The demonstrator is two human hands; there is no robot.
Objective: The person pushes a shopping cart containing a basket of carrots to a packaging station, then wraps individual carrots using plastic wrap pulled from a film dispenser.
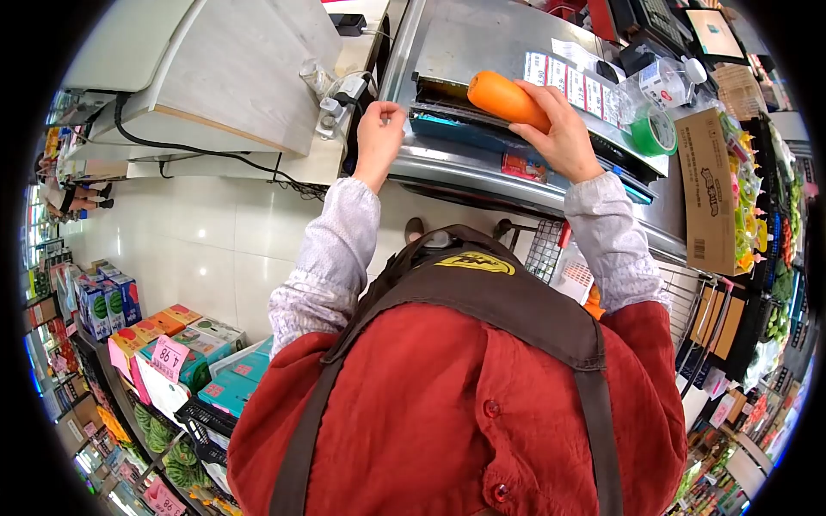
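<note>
My right hand [564, 129] is wrapped over a thick orange carrot [508, 97], thumb on the near side and fingers on the far side. The carrot lies over a long dark tray-like holder [443, 92] on the metal counter [456, 39]. Just left of that holder, by the counter's left edge, my left hand [381, 138] is closed with its fingers curled to the thumb. Whether anything small sits in that pinch is hidden. Beyond the right hand are price labels [585, 89].
On the counter's right are a roll of green tape [654, 133], a clear bottle [662, 83] and a cardboard box [707, 189]. A white cabinet [249, 69] with a black cable stands left. Boxed goods [206, 340] sit lower left; a wire cart [544, 249] is below the counter.
</note>
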